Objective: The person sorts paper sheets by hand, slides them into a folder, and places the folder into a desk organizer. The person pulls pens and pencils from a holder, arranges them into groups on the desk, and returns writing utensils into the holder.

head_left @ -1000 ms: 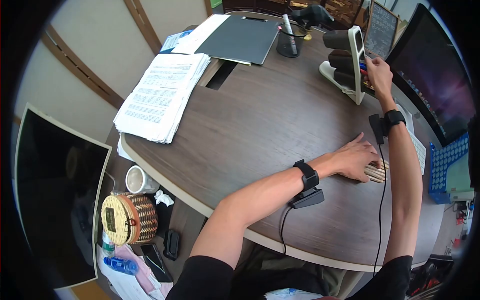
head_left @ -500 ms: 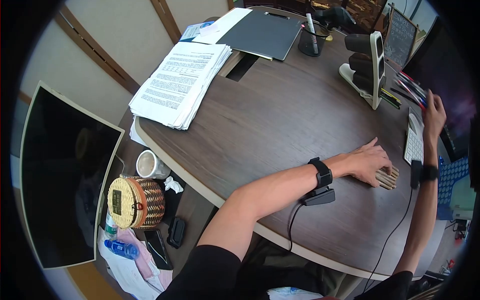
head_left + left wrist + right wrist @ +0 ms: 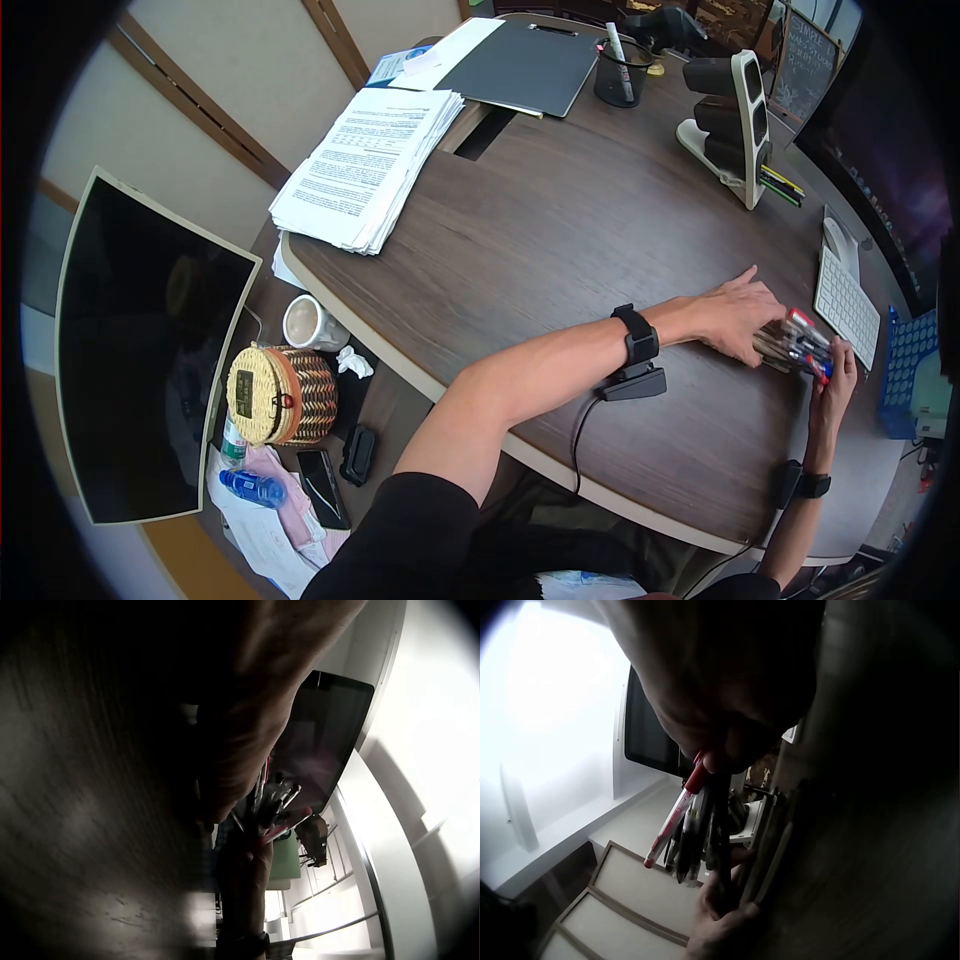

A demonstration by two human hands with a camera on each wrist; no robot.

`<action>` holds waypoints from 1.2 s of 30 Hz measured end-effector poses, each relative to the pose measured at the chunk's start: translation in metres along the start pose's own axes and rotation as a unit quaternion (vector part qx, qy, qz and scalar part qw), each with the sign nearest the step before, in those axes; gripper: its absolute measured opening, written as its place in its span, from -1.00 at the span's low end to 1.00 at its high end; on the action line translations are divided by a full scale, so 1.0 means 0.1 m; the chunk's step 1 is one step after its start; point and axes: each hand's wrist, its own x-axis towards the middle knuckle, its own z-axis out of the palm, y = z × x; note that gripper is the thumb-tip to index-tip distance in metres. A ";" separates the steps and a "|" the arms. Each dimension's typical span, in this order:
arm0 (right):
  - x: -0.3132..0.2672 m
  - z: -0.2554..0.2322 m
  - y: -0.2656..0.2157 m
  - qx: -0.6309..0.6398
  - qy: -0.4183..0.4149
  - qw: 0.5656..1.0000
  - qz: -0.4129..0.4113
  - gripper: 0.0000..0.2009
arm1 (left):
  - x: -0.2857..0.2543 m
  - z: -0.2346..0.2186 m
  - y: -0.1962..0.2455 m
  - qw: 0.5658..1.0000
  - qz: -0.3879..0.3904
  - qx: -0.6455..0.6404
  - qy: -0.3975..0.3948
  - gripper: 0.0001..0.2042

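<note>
My left hand (image 3: 735, 318) rests low over the desk, its fingers curled round a bundle of wood-coloured pencils (image 3: 768, 348) and partly hiding them. My right hand (image 3: 835, 385) grips a bunch of pens (image 3: 805, 345) with red, blue and dark parts, held right beside the pencils. A pen with a red cap (image 3: 697, 776) sticks out at the side of the bunch in the right wrist view. Both bundles overlap in the head view. A white stand with dark cups (image 3: 742, 130) lies on its side farther back, with yellow and green pencils (image 3: 782, 185) poking out.
A keyboard (image 3: 848, 305) and a monitor (image 3: 880, 170) stand at the right. Printed papers (image 3: 365, 170), a dark clipboard (image 3: 520, 65) and a mesh pen cup (image 3: 620, 85) occupy the back. A woven basket (image 3: 285, 395) sits at lower left. A cable (image 3: 577, 445) hangs from the left wrist camera.
My right hand has pulled the pens out of the stand and carried them toward my body, down to the pencils. My left hand has stayed on the pencils.
</note>
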 end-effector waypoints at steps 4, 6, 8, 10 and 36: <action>-0.14 -0.10 0.05 0.000 0.009 1.000 0.005 -0.80 | 0.00 -0.06 0.06 0.998 -0.034 -0.039 -0.024 -0.38; -0.14 -0.15 0.14 -0.043 0.028 0.999 -0.012 -0.79 | 0.00 -0.06 0.08 0.998 -0.034 -0.041 -0.022 -0.38; -0.19 -0.11 0.15 -0.058 0.014 0.998 -0.022 -0.78 | 0.01 -0.06 0.09 0.997 -0.046 -0.057 -0.013 -0.40; -0.15 -0.14 0.29 -0.080 -0.002 0.995 -0.054 -0.77 | 0.03 -0.03 0.04 0.996 -0.058 -0.068 -0.016 -0.40; -0.21 0.58 -0.41 -0.406 -0.044 0.880 -0.241 -0.79 | -0.02 -0.04 0.08 0.999 0.009 0.009 -0.049 -0.16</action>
